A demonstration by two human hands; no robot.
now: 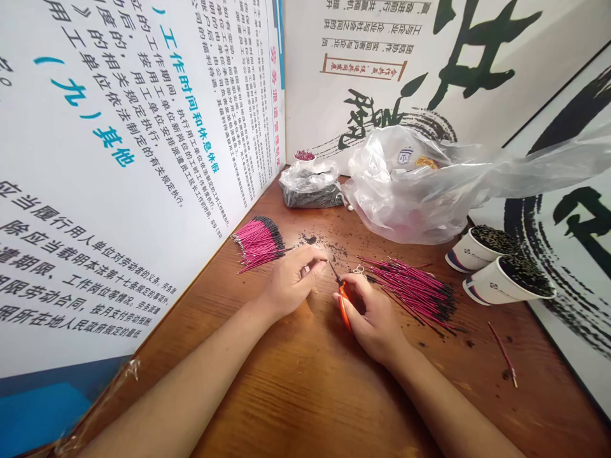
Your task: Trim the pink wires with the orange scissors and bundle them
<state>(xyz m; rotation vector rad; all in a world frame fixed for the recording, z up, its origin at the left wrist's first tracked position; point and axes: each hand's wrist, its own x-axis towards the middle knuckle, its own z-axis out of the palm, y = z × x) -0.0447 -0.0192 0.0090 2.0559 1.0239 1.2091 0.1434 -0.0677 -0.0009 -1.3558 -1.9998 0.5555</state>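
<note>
A: "Your right hand [377,318], just right of the frame's centre, is wrapped around orange-handled cutters [344,306]; their dark tip points up and left, close to the fingertips of your left hand [289,280]."

B: "That left hand, at mid-frame, has thumb and finger pinched narrow; what sits between them is too small to tell; a fanned bundle of pink wires [260,243] lies on the table [286,381] to its upper left."

A: "A second wire bundle [413,289] spreads right of centre, beside your right hand; one loose wire [502,352] lies at lower right; two paper cups [491,285] of dark bits sit above it."
</note>
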